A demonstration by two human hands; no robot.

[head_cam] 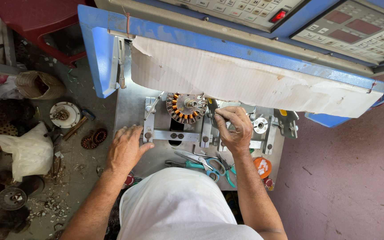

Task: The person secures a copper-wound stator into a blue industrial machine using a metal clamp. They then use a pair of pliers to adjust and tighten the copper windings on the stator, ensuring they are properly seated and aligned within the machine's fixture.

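Overhead, a blue-framed machine [98,53] with grey keypad panels fills the top of the frame, and a torn sheet of cardboard [245,78] hangs from its front edge, apparently as a shield over the mechanism below. Beneath it, at centre, lies the bare metal surface [125,115] of the winding bed, carrying a set of grey brackets and a crossbar [178,134]. The person's left hand [124,149] lies flat at centre left, palm down on the surface with its fingers [135,132] spread and loosely extended, gripping nothing; it seems to brace the body while the other hand works. The right hand [234,129] sits right of centre, its fingers [222,116] pinched closed on some small part of the fixture just beside the stator, though what exactly they hold is too small to tell. The stator [186,107], a round toothed core with copper coils on its lower poles, is mounted on a spindle at centre, just under the cardboard. Below the hands lie teal-handled scissors [203,162] and an orange disc [262,166]. On the floor [78,155] at left are two wound coils [94,138] and a white bag [30,151].
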